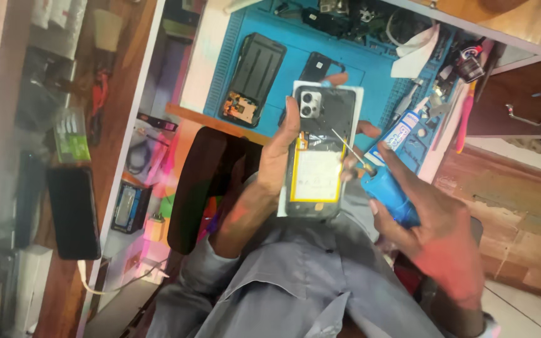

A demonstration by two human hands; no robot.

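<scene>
Workbench view of an opened phone held for work with a powered screwdriver

Blue repair mat (pixel 345 62) carries a second opened phone (pixel 252 78). Left hand (pixel 277 153) has its fingers closed round the opened phone (pixel 320 150), raised above the lap with its battery side up, apparently to expose the interior. Right hand (pixel 433 241) is wrapped round a blue electric screwdriver (pixel 388 193), thin bit angled onto the phone's upper right part

right hand (pixel 433 231) motion-blurred, bench clutter (pixel 358 15) indistinct, left shelf items (pixel 45 94) blurred
</scene>
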